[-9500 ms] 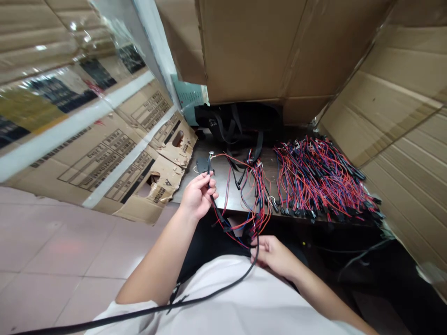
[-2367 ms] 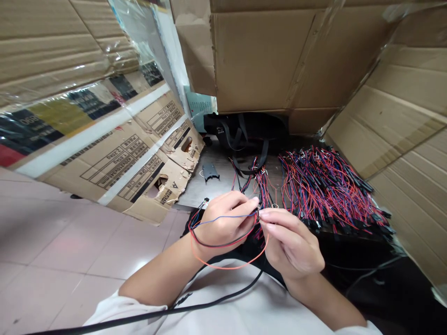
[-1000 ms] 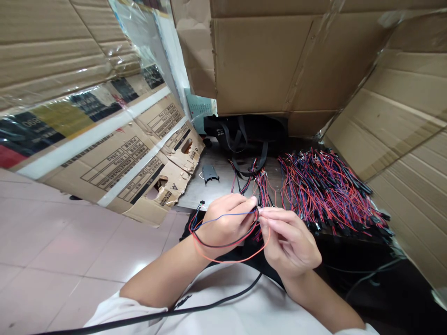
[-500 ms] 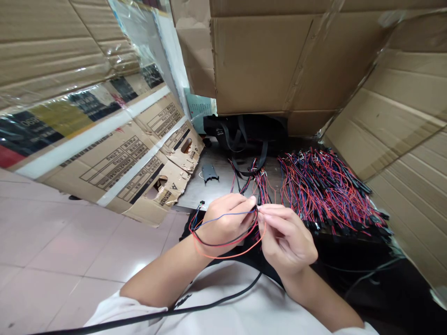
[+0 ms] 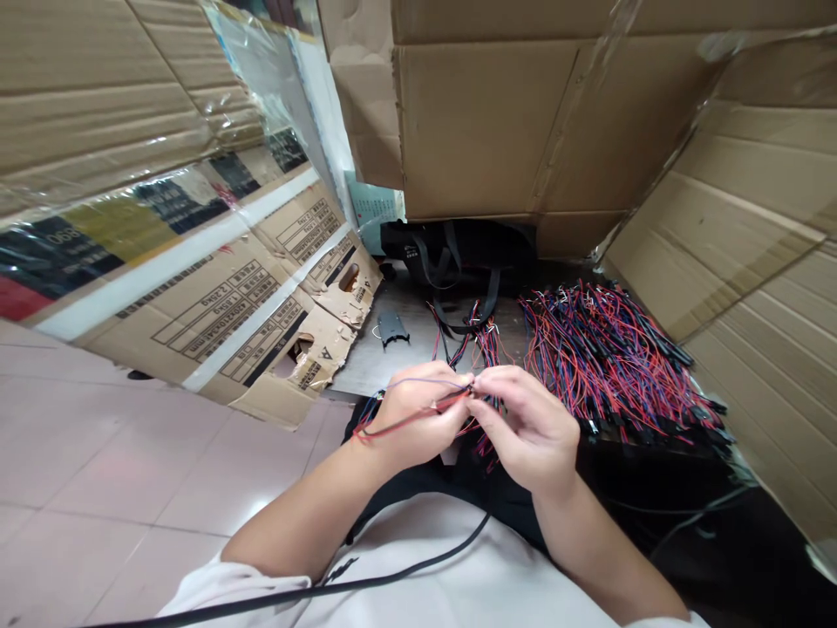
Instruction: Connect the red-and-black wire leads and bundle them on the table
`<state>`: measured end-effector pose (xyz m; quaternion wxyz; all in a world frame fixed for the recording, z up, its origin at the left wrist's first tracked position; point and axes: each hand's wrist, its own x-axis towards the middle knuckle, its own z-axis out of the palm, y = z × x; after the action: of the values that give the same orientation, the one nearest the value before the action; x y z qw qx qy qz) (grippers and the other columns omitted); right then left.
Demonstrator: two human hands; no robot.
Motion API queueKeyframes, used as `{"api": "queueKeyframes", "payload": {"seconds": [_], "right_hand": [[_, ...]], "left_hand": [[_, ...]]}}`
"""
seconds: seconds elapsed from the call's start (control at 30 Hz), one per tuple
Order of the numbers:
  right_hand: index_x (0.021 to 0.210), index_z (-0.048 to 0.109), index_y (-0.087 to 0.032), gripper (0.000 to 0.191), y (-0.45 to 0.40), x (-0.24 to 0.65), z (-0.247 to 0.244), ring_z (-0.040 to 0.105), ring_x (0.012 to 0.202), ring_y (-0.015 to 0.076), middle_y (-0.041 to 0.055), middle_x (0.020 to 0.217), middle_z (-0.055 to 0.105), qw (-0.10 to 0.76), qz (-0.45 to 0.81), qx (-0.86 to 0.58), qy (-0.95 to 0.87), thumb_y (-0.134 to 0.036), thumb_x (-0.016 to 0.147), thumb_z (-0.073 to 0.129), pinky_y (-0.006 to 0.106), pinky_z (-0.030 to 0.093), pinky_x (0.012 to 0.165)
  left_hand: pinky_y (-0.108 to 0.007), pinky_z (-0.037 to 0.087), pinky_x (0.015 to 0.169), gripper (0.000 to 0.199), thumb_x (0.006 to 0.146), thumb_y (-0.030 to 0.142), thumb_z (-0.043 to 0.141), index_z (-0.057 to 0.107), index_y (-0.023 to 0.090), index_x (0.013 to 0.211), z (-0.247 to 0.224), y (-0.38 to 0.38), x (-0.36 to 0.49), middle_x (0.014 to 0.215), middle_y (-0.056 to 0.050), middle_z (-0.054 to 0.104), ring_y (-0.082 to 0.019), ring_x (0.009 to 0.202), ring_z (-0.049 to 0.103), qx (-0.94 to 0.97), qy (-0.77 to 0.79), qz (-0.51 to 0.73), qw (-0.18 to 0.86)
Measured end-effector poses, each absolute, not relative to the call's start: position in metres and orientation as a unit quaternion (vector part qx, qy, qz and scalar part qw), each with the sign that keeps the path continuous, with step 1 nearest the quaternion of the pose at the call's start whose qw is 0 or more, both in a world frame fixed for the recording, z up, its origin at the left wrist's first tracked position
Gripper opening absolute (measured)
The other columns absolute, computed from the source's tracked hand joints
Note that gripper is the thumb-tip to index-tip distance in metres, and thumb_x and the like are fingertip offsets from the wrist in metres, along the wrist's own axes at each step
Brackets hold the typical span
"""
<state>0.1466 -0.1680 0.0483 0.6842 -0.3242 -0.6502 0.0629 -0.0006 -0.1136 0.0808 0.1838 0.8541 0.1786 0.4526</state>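
Observation:
Thin red, black, blue and orange wires (image 5: 398, 425) run back over my left hand (image 5: 422, 412), which pinches their ends between thumb and fingers. Fingertip to fingertip with it, my right hand (image 5: 533, 427) is closed on the same wire ends. A small dark piece shows between the fingertips; its kind is too small to tell. Just beyond the hands lies a loose bunch of similar wires (image 5: 485, 340) on the dark table (image 5: 418, 323). To the right spreads a large pile of red, blue and black wire leads (image 5: 608, 366) with black ends.
A small dark plastic part (image 5: 393, 328) rests on the table at left. Behind it sits a black bag (image 5: 471, 253) with hanging straps. Cardboard walls (image 5: 484, 131) stand at the back and both sides. A black cable (image 5: 392, 571) crosses my white shirt.
The wires that looped wide below my left hand are now drawn in close along it. My right hand has moved slightly left, its fingertips meeting the left ones.

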Motion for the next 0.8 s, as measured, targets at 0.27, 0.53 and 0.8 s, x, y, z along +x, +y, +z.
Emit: {"api": "queueKeyframes", "payload": {"seconds": [0.27,0.53,0.8], "right_hand": [[0.1,0.071,-0.017,0.018,-0.158,0.171,0.064,0.064,0.074,0.0143,0.0088,0.097,0.065,0.631,0.331,-0.343,-0.612,-0.026,0.088,0.062,0.029,0.056,0.064],[0.091,0.072,-0.015,0.025,-0.137,0.162,0.071,0.06,0.06,0.0126,0.0029,0.068,0.063,0.576,0.549,-0.276,-0.539,-0.038,0.087,0.063,0.029,0.054,0.059],[0.064,0.069,-0.014,0.02,-0.131,0.155,0.084,0.055,0.053,0.009,0.0006,0.063,0.061,0.601,0.565,-0.288,-0.487,-0.03,0.072,0.077,0.021,0.047,0.048]], "left_hand": [[-0.022,0.041,0.039,0.032,0.066,0.04,0.079,0.068,0.01,0.063,0.095,-0.109,-0.006,0.06,-0.004,0.063,-0.008,0.042,0.048,0.65,0.243,0.287,0.66],[-0.02,0.034,0.037,0.023,0.062,0.031,0.08,0.069,0.01,0.062,0.106,-0.106,-0.006,0.045,0.003,0.05,-0.006,0.037,0.042,0.596,0.229,0.242,0.73],[-0.019,0.036,0.039,0.023,0.069,0.029,0.073,0.063,0.011,0.06,0.108,-0.1,-0.007,0.053,0.002,0.051,-0.005,0.043,0.041,0.669,0.264,0.227,0.657]]}}
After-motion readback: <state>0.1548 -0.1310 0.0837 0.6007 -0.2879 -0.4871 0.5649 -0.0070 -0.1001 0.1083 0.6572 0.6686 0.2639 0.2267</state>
